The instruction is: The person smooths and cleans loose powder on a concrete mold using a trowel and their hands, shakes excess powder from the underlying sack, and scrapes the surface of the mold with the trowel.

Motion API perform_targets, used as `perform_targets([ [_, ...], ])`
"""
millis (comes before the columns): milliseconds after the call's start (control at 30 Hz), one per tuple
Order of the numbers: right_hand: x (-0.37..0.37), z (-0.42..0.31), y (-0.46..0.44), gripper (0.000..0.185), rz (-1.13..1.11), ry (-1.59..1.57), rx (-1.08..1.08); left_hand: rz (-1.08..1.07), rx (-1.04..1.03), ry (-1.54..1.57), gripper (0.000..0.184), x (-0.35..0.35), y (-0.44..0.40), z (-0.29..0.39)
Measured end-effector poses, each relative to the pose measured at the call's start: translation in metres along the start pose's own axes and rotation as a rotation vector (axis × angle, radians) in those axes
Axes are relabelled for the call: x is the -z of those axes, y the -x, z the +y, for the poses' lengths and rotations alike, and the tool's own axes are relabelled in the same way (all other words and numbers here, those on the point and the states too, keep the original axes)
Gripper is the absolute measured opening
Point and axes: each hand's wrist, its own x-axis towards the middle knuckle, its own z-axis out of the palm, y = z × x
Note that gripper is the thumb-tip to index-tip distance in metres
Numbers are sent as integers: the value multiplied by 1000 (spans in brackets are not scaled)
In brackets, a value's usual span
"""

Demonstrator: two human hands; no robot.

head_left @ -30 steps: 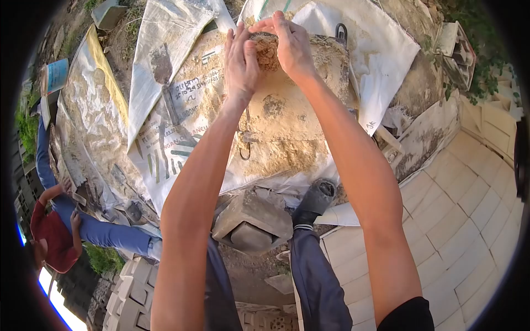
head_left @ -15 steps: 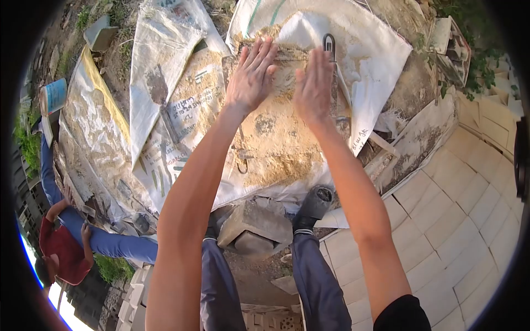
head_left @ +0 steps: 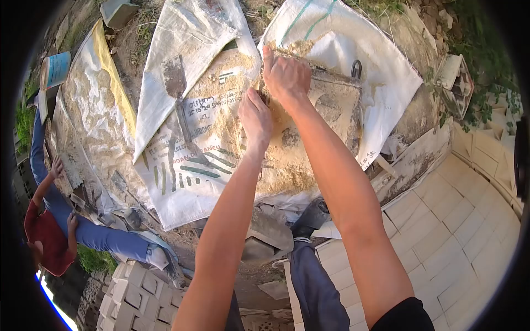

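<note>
At your far left, a person in a red shirt (head_left: 49,243) and blue trousers sits near a yellow-edged sack (head_left: 83,118); a tin with a blue label (head_left: 58,70) stands above them; below, pale blocks (head_left: 132,300) are stacked; further right, a trowel (head_left: 174,80) lies with its blade on a folded white sack (head_left: 187,33) and its handle on a printed sack (head_left: 171,207) with green stripes; your left hand (head_left: 255,121) is at the left side of a sand-dusted panel (head_left: 337,105), its fingers partly bent, though whether it grasps anything is unclear; your right hand (head_left: 287,80) is just above and right of it, at the panel's upper left corner, fingers curled in and thumb raised; its grip is hidden from you; the panel lies on the sacking at the upper centre, a dark metal loop (head_left: 356,69) at its upper right; pale paving (head_left: 441,231) spreads at your lower right.
</note>
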Motion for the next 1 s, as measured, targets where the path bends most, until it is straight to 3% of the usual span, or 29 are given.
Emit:
perform_targets([
  [167,0,-4,-10,73,28,-36,-27,-19,-65,-69,50,3,4,10],
  [233,4,-6,-12,71,82,-72,-146,-31,14,-76,44,3,5,15],
  [400,5,-8,-18,66,-4,-96,-241,-34,20,-117,42,0,8,13],
  [467,7,-6,-19,66,7,-141,-197,20,4,-179,50,-4,6,11],
  [567,2,-2,-22,66,-35,-99,-184,81,-88,-257,43,-5,5,10],
  [633,7,18,-37,77,-122,-128,-143,84,-81,-307,43,-2,8,14],
  [700,13,47,-61,63,-367,-426,82,87,-36,-312,43,-1,8,24],
  [767,7,54,-60,63,-271,-324,123,85,-28,-318,43,0,9,24],
  [833,13,31,-44,59,-163,-57,-109,82,-30,-325,42,-1,5,25],
  [900,4,17,-25,54,-140,-84,-166,54,-4,-354,42,-1,6,22],
  [967,-1,19,-7,51,185,-86,131,50,-10,-322,43,-4,7,15],
  [1000,-4,19,-6,51,188,-85,125,53,-18,-290,46,-4,6,13],
])
